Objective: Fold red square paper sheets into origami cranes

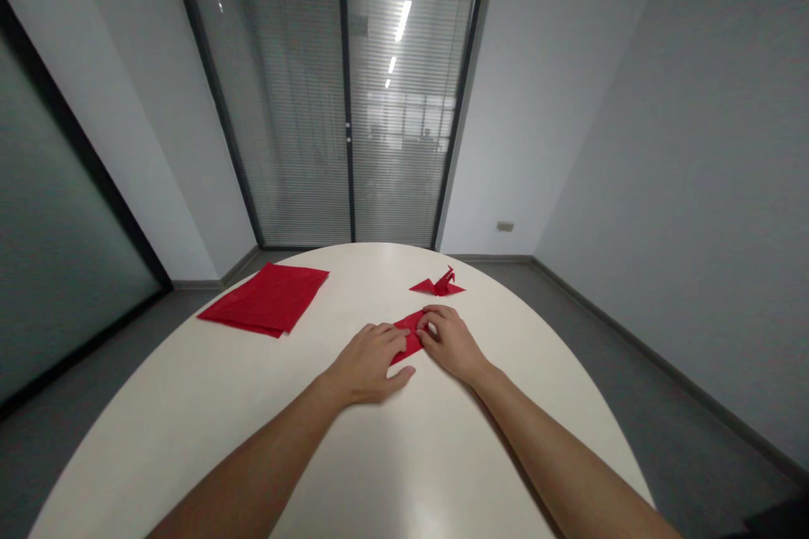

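A small folded piece of red paper [410,340] lies on the white round table [354,472], between my two hands. My left hand [367,364] rests on its left part with the fingers stretched out flat and the thumb spread away to the side. On the other side, my right hand [450,344] has curled fingers, with thumb and forefinger pinched at the paper's right part. Both hands cover some of the paper, so its full outline is hidden. Just beyond the hands stands a folded red paper crane [441,282].
A stack of flat red paper sheets [269,299] lies at the table's far left. Past the far edge are a glass partition with blinds [303,143] and a grey wall [537,101] with a small socket plate [505,226].
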### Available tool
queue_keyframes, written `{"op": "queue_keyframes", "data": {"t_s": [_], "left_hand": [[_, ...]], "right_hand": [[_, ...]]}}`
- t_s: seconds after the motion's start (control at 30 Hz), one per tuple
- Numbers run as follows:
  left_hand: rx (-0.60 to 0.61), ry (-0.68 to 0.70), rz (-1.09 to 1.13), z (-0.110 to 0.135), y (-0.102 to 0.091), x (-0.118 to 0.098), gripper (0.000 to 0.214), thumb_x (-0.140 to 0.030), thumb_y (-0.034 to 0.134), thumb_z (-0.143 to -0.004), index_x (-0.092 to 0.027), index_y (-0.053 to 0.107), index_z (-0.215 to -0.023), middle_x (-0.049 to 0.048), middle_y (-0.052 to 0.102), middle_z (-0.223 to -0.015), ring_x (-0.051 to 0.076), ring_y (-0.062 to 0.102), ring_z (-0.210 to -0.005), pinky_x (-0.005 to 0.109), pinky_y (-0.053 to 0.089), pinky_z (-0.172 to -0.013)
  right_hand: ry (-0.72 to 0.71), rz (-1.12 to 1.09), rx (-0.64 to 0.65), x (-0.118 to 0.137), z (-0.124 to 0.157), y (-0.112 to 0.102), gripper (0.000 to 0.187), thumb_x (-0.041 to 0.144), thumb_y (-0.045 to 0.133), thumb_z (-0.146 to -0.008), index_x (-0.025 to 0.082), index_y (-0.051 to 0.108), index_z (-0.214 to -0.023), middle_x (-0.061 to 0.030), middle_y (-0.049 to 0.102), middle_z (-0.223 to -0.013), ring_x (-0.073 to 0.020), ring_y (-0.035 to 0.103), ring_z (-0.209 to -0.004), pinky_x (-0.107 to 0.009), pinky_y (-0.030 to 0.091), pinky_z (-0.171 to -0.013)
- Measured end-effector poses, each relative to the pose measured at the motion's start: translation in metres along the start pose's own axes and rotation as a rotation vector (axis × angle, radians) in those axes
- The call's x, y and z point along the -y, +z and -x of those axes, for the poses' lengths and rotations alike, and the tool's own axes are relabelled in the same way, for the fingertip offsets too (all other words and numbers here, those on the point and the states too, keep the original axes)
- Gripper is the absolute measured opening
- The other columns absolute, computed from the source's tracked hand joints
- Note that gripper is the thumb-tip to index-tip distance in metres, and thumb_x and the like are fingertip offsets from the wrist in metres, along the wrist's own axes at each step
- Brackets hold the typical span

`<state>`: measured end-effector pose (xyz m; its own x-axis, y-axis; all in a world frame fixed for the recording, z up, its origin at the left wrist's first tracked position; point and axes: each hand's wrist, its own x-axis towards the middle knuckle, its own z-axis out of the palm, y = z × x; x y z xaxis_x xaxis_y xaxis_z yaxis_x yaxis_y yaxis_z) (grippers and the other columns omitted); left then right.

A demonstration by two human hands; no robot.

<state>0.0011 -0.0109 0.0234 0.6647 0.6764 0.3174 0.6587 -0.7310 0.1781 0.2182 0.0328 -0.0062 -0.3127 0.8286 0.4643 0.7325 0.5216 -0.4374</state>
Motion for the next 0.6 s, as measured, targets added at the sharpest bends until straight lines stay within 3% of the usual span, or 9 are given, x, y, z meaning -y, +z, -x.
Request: {"op": "queue_keyframes", "data": {"t_s": [0.27, 0.47, 0.6], "left_hand": [[-0.011, -0.012, 0.004, 0.0009, 0.0012, 0.0006, 0.023, -0.038, 0.059, -0.091, -0.02, 0.062, -0.105, 0.0109, 0.068, -0.121, 0.029, 0.06, -0.113, 0.044, 0.046, -0.097], [-0.022, -0.049, -0.009, -0.0022, 0.0003, -0.0002, 0.025, -0.037, 0.055, -0.094, -0.018, 0.065, -0.106, 0.0107, 0.072, -0.106, 0.028, 0.065, -0.101, 0.043, 0.048, -0.093], [-0.044, -0.053, -0.014, -0.003, 0.0007, -0.0012, 0.028, -0.036, 0.053, -0.095, -0.019, 0.066, -0.114, 0.0097, 0.073, -0.108, 0.027, 0.066, -0.1, 0.042, 0.05, -0.09]], "right_hand": [[0.028, 0.061, -0.023, -0.005, -0.0005, -0.0011, 0.015, 0.018, 0.06, -0.089, 0.02, 0.072, -0.097, -0.0111, 0.066, -0.119, -0.0265, 0.058, -0.114, -0.045, 0.045, -0.103], [-0.032, 0.046, 0.044, -0.0033, -0.0001, -0.0016, 0.034, 0.014, 0.053, -0.09, 0.017, 0.069, -0.12, -0.0128, 0.067, -0.128, -0.0266, 0.056, -0.125, -0.048, 0.038, -0.113], [-0.055, 0.033, 0.06, -0.0026, 0.0002, -0.0017, 0.032, 0.015, 0.054, -0.09, 0.019, 0.07, -0.118, -0.01, 0.071, -0.122, -0.0262, 0.06, -0.118, -0.046, 0.04, -0.111]]}}
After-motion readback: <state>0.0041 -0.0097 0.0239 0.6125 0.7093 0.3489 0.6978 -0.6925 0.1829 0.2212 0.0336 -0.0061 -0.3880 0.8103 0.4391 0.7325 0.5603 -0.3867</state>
